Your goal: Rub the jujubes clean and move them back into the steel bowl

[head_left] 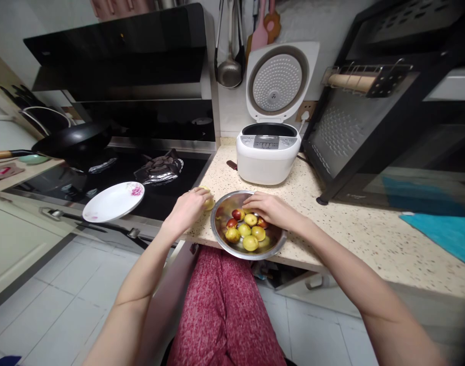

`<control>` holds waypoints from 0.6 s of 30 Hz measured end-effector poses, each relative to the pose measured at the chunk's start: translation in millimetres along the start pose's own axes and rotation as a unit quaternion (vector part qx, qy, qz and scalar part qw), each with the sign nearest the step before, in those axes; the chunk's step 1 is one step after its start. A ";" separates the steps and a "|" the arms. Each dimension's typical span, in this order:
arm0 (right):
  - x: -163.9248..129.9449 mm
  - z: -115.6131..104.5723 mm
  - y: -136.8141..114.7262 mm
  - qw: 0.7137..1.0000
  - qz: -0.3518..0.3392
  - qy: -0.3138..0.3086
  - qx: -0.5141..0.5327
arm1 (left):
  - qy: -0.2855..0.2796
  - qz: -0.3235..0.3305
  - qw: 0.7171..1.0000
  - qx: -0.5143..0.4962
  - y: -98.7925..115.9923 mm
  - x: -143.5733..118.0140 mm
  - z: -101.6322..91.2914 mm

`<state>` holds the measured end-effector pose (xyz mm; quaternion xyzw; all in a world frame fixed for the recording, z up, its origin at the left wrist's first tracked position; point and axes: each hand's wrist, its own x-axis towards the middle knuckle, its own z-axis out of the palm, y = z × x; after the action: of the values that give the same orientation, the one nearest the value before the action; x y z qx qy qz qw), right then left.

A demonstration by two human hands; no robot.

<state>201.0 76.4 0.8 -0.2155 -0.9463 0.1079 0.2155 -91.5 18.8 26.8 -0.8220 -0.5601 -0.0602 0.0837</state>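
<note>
- A person's left hand [189, 206] closes around a small yellow-green fruit [208, 202] on the speckled stone worktop [354, 234], just left of a round steel bowl [221, 239]
- The right hand [268, 207] reaches into that bowl, fingers curled over the red and yellow fruits [245, 229]; whether it grips one cannot be told
- A white open-lidded rice cooker [268, 152] stands behind; a white floral plate [112, 202] rests on the black hob [114, 178]

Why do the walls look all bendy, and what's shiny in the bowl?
Head view: the wide lens bends straight edges near the borders; lamp light glares off the metal bowl around the fruits; the picture is soft, so the left hand and right hand lack fine detail.
</note>
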 end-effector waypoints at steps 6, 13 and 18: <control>-0.8 -6.2 1.2 0.999 -0.016 0.023 0.022 | -0.014 0.003 1.000 -0.006 -2.1 4.1 5.4; 0.3 -6.0 1.7 0.999 -0.033 0.041 -0.004 | -0.037 0.015 0.999 -0.003 -0.1 5.9 2.2; 0.5 -6.4 0.8 0.998 -0.036 0.053 -0.011 | -0.012 0.013 1.000 -0.003 2.1 5.6 1.9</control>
<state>203.8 78.0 6.4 -0.1887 -0.9418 0.0783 0.2669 -87.5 23.5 25.8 -0.8299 -0.5504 -0.0513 0.0751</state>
